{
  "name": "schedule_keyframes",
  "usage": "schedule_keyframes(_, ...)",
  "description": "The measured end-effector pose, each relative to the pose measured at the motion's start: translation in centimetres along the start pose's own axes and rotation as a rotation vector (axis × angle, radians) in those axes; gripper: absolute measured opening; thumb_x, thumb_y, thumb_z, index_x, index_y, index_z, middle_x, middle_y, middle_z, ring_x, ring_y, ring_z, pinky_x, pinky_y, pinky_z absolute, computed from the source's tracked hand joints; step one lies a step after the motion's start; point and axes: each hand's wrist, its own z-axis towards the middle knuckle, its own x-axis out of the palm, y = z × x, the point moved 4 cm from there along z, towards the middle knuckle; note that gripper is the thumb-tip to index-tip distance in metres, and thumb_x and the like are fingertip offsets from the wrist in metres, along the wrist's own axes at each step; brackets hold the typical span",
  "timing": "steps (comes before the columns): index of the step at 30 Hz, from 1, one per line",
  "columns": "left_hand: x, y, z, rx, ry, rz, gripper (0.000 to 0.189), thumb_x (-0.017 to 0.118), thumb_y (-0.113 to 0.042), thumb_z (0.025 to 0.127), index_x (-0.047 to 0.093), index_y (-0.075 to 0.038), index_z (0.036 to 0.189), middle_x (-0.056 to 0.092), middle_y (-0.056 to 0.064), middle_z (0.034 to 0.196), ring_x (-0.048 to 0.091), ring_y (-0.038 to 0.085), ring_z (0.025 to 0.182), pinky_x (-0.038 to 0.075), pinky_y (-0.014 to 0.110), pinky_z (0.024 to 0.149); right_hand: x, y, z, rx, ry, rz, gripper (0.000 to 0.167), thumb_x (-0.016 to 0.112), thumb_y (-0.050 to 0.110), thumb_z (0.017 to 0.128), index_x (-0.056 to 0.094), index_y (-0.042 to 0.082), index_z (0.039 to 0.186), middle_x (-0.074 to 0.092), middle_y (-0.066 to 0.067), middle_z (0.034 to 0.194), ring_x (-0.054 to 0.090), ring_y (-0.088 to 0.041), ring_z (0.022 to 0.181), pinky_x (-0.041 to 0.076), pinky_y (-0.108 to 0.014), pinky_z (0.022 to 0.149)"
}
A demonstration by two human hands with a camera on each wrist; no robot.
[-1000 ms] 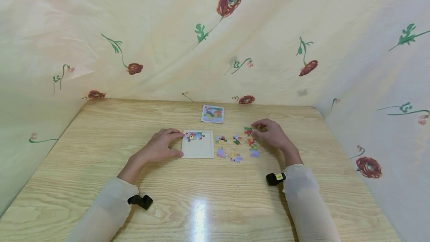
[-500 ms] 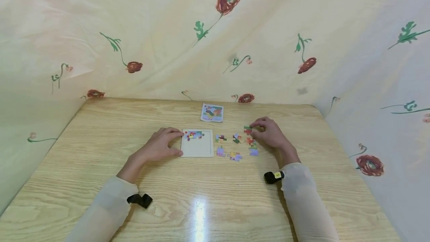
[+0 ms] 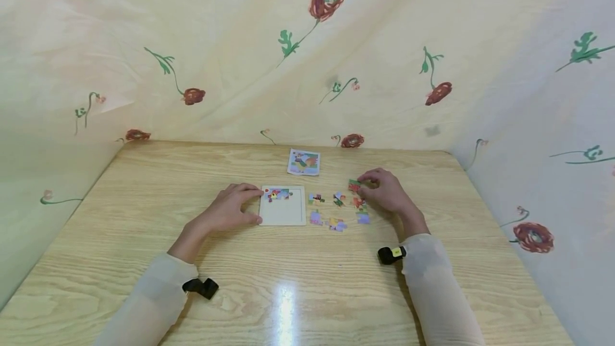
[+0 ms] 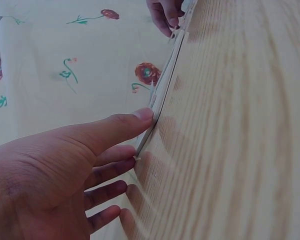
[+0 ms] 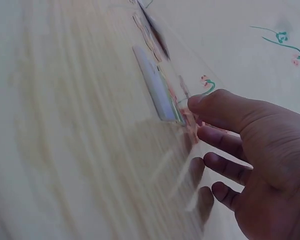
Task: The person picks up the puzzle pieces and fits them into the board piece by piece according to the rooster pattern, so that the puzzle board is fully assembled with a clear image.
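In the head view, my left hand [image 3: 233,207] rests at the left edge of a white square puzzle tray [image 3: 283,215], index finger and thumb spread toward two corners. The left wrist view shows the thumb on the tray's rim. A few joined colourful pieces [image 3: 278,195] lie in the tray's upper left. Over the column of pieces on the right, my right hand [image 3: 384,191] pinches a green and red puzzle piece [image 3: 354,185] between thumb and index finger. Below it are a red piece [image 3: 359,203] and a lilac-edged piece [image 3: 363,218].
Several loose puzzle pieces [image 3: 336,223] lie between the tray and my right hand. A printed picture card [image 3: 304,163] of a colourful bird lies behind the tray. Flowered cloth [image 3: 240,68] hangs along the back and sides of the wooden table [image 3: 307,271].
The green and red piece in my right fingers has tilted slightly and shifted a little from the piece below it. My left hand and the tray stay in place.
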Motion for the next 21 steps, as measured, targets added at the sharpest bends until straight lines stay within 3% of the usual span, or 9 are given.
schedule_keyframes(9,0.2,0.2,-0.2,0.011,-0.004,-0.007,0.066,0.08,-0.033,0.088,0.059,-0.01,0.147,0.052,0.016,0.152,0.042,0.043,0.142,0.026,0.071,0.114,1.2,3.0,0.3,-0.059,-0.005,0.031,0.029,0.073,0.025,0.097,0.072,0.009,0.121,0.064,-0.015,0.134,0.057,-0.036,0.121,0.048,-0.056,0.1)
schedule_keyframes(21,0.4,0.3,-0.4,0.011,-0.015,0.004,0.066,0.08,-0.033,0.088,0.059,-0.011,0.147,0.053,0.016,0.152,0.041,0.044,0.143,0.026,0.07,0.115,4.4,6.4,1.3,-0.107,0.04,0.066,0.027,0.073,0.021,0.096,0.073,0.011,0.121,0.062,-0.011,0.134,0.055,-0.033,0.121,0.05,-0.052,0.097)
